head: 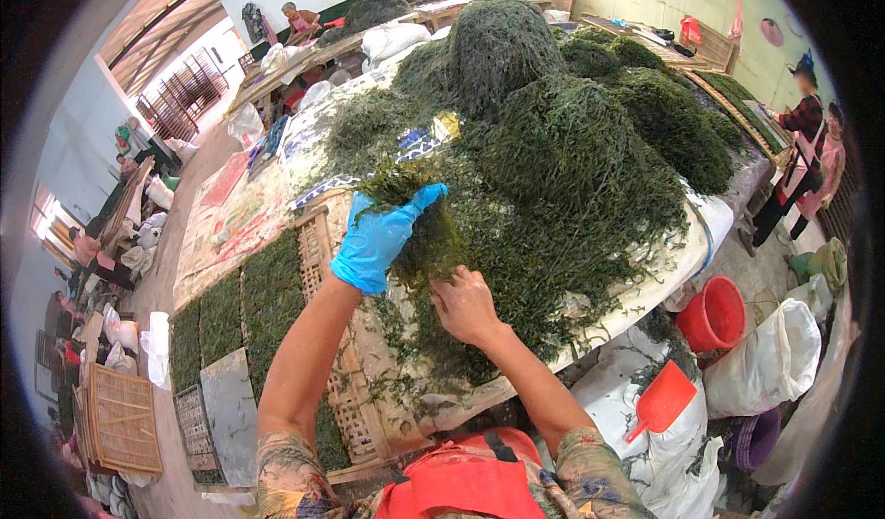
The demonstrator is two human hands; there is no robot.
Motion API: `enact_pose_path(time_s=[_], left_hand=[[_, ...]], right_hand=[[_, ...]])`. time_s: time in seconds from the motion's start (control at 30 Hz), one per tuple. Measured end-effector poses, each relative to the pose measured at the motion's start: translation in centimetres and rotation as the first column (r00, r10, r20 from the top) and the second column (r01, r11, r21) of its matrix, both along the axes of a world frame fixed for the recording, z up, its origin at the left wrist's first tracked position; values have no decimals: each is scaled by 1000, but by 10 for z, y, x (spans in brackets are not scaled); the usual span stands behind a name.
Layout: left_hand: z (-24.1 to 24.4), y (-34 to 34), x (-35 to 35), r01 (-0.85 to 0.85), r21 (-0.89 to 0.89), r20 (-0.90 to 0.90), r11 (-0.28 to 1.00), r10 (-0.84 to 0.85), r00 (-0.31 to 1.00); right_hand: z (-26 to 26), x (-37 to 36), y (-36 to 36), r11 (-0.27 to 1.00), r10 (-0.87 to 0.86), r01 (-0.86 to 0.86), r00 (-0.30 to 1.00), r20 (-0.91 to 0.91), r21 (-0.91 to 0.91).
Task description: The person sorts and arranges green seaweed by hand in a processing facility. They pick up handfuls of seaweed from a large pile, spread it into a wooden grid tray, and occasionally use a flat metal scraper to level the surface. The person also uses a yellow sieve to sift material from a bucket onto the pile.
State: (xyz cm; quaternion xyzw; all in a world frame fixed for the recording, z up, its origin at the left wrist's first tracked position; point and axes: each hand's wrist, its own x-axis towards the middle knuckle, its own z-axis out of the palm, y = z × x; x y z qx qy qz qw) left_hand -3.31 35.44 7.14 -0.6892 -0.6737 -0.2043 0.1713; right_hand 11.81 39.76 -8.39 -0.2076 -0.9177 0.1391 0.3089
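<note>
My left hand (384, 235), in a blue glove, is closed around a clump of dark green seaweed (394, 186) above the table. Loose strands hang from the clump down towards my right hand (464, 305). That hand is bare, with its fingertips bent at the hanging strands; whether it grips any of them cannot be seen. A large heap of seaweed (567, 152) covers the table beyond and to the right. On the left lies a woven bamboo frame (349, 381), with flat rectangular layers of seaweed (273, 298) on it. A grey board (228, 415) rests at its near left part.
At the right below the table edge are a red bucket (712, 313), a red scoop (662, 398) on white sacks and an open white sack (767, 360). Two people (805, 139) stand at the right. Others sit along the left and back. A bamboo rack (124, 419) stands left.
</note>
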Motion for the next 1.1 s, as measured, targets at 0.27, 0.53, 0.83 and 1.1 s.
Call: enact_pose_path(time_s=[0.27, 0.53, 0.83, 1.1], left_hand=[[-1, 7, -1, 142, -54, 668, 988, -70, 741], [-9, -3, -28, 253, 37, 692, 967, -208, 692], [34, -11, -26, 339, 535, 822, 774, -382, -423], [91, -40, 29, 156, 258, 767, 954, -300, 567]], right_hand=[[93, 17, -8, 997, 74, -69, 973, -219, 31], [2, -5, -9, 976, 146, -128, 985, 96, -176], [-27, 62, 60, 825, 401, -2, 706, 583, -565], [133, 66, 58, 874, 82, -67, 997, 10, -482]])
